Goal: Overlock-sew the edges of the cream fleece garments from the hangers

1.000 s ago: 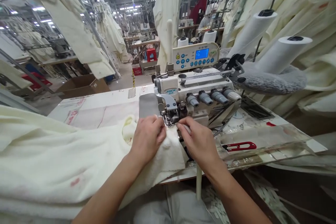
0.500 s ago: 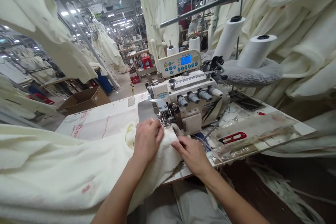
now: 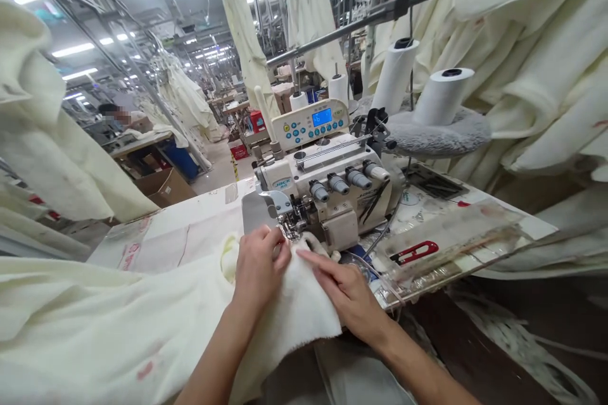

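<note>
A cream fleece fabric lies across the table and runs up to the presser foot of a white overlock sewing machine. My left hand rests on the fabric just in front of the foot, fingers curled and pressed down on the cloth. My right hand lies on the fabric's right edge with its fingers stretched toward the needle area, pressing the cloth flat.
A red thread snip lies under a clear plastic cover to the right of the machine. Two white thread cones stand behind it. Cream garments hang all around. A person sits at a far table on the left. A cardboard box stands on the floor.
The view has swung so the machine sits further left. My right hand has drawn back from the presser foot to the fabric's edge with fingers straightened. My left hand stays by the foot.
</note>
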`<move>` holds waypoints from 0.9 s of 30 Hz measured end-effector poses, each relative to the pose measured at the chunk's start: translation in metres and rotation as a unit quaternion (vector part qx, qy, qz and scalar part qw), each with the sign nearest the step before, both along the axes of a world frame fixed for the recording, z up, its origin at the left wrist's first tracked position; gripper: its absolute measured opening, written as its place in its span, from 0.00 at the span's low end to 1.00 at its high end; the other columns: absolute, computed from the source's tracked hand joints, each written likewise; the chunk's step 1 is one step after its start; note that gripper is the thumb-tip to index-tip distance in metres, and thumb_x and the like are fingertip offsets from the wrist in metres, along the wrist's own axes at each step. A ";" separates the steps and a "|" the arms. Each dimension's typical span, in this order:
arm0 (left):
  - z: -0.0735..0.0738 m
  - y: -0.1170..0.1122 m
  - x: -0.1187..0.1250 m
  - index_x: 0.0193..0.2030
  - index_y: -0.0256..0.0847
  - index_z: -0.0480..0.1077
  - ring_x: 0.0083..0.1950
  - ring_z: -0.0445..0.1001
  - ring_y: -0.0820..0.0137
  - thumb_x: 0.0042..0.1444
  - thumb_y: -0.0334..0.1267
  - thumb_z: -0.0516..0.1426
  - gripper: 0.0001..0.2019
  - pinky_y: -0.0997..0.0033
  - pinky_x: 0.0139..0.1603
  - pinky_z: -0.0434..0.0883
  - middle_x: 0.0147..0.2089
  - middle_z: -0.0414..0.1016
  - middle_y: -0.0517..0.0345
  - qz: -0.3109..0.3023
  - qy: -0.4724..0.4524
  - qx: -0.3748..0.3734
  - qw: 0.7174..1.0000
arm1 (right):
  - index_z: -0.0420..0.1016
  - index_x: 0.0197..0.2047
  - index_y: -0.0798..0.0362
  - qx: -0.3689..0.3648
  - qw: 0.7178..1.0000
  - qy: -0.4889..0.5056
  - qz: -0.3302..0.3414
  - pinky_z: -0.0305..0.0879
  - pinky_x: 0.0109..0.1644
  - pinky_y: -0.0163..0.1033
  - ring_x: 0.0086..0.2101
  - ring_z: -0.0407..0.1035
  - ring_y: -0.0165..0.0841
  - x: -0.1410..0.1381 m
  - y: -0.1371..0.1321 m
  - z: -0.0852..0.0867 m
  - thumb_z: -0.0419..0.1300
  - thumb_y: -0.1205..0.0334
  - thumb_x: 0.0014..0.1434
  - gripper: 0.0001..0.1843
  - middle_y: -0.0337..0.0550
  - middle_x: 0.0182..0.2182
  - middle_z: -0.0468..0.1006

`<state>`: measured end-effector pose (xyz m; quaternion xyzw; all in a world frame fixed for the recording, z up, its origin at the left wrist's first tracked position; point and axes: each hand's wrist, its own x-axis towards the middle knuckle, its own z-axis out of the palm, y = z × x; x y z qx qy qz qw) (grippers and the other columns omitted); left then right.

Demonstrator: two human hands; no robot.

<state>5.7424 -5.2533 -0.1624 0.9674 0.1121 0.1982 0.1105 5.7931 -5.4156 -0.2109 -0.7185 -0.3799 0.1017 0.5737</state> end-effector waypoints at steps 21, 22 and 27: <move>0.005 0.012 0.005 0.32 0.40 0.66 0.38 0.68 0.65 0.56 0.35 0.52 0.04 0.63 0.41 0.62 0.34 0.71 0.56 -0.011 -0.033 0.002 0.999 | 0.56 0.50 0.50 0.105 0.952 0.288 -0.005 0.54 0.23 0.29 0.21 0.60 0.27 0.000 0.010 0.000 0.57 0.54 0.56 0.21 0.33 0.24 0.70; 0.001 0.005 -0.005 0.36 0.40 0.67 0.41 0.68 0.63 0.56 0.35 0.52 0.04 0.62 0.43 0.62 0.37 0.71 0.54 -0.010 -0.066 0.029 0.997 | 0.56 0.49 0.50 0.115 0.945 0.306 0.001 0.57 0.26 0.30 0.24 0.63 0.28 -0.005 0.007 -0.003 0.59 0.55 0.54 0.22 0.34 0.26 0.71; -0.037 -0.041 -0.064 0.51 0.39 0.63 0.49 0.65 0.65 0.56 0.31 0.54 0.15 0.65 0.49 0.61 0.46 0.70 0.52 -0.092 -0.140 0.035 0.985 | 0.67 0.37 0.55 0.077 0.947 0.308 0.054 0.61 0.34 0.33 0.31 0.64 0.31 -0.024 -0.010 -0.016 0.61 0.62 0.49 0.12 0.39 0.30 0.71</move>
